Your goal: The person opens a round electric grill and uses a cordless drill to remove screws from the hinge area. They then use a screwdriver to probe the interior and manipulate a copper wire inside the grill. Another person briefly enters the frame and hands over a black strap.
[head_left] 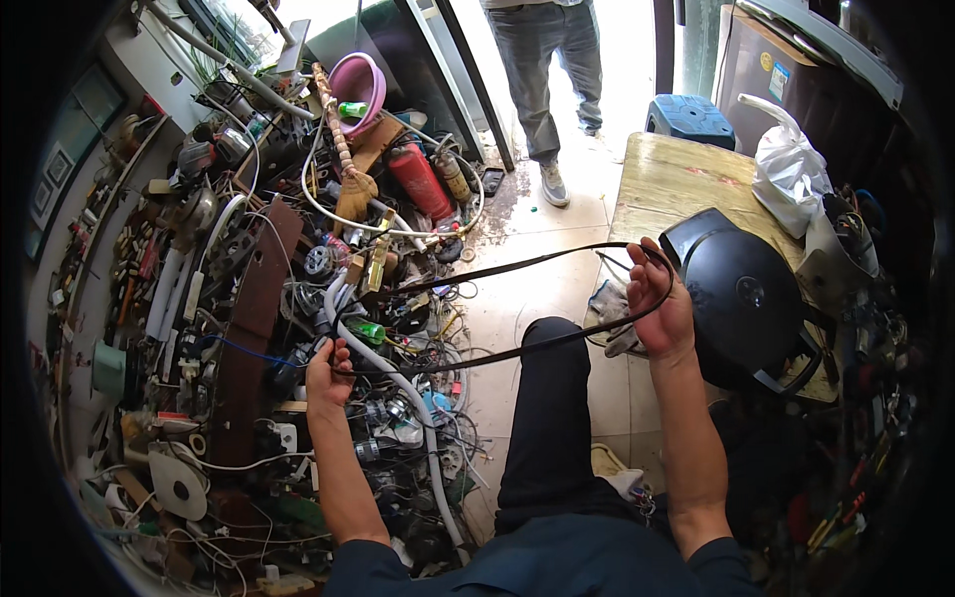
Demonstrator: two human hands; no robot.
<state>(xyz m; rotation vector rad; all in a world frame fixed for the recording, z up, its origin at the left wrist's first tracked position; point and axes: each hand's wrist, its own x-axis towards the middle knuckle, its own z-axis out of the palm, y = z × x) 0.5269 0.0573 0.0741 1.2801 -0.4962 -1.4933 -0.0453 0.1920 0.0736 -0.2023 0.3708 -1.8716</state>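
Note:
A long black loop, like a flat belt or flat cable (517, 351), stretches across in front of me between both hands. My left hand (330, 372) is closed around its left end, low over the heap of parts. My right hand (659, 301) is raised, palm up, with the loop's other end hooked round its curled fingers. Just right of that hand, a black rounded appliance with a handle (746, 298) rests on the wooden table (652, 194). Pale work gloves (609, 301) lie partly behind the loop near my right wrist.
Cables, motors and tools pile up along the left, with a grey hose (393, 373), a red cylinder (420, 182), a broom (355, 194) and a pink basin (360, 88). A white bag (791, 169) and blue stool (691, 119) stand right. Another person (545, 75) stands ahead.

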